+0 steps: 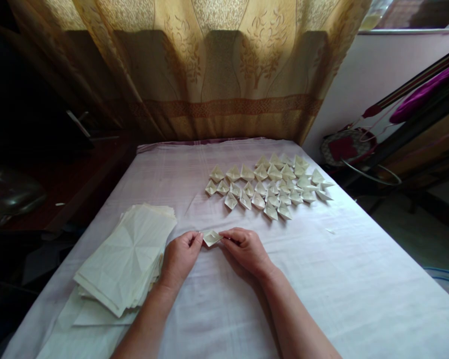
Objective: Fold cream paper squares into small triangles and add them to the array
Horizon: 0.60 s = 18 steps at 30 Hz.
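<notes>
Left hand (pixel 181 257) and right hand (pixel 248 248) pinch opposite tips of a small folded paper boat (pixel 211 238), which sits directly between them, long axis running hand to hand; neither is nearer.

Flat surface (pixel 322 294) from where I stand, table or bed, can't tell. Pale cloth over it, faint plaid, lilac toward the far end; light wrinkles. Far edge trimmed by a darker purplish plaid strip (pixel 205 142). Far right half: folded paper boats (pixel 272 188), off-white, many, uneven rows, packed tighter toward the right. Left side: thick stack of creased sheets (pixel 130 249), edges misaligned. Larger pale sheets (pixel 78 334) partly under it, near-left. Tiny whitish scrap (pixel 331 231), right, apart from the boats.
</notes>
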Each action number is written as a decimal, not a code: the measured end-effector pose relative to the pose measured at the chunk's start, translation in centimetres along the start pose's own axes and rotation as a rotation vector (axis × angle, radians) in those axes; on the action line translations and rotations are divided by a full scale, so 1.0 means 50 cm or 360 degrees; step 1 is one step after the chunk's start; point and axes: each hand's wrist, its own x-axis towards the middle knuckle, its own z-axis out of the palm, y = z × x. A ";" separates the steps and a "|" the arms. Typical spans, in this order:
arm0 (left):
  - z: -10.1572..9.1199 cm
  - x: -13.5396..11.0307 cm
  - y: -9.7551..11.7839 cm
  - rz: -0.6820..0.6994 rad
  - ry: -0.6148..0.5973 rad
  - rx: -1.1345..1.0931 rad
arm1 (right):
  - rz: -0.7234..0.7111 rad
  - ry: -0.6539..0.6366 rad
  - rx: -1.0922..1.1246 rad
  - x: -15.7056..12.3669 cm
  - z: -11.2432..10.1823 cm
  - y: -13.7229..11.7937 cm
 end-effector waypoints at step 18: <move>0.011 0.016 -0.033 -0.0056 -0.0077 -0.0148 | -0.0335 0.0615 -0.0426 0.004 0.006 0.023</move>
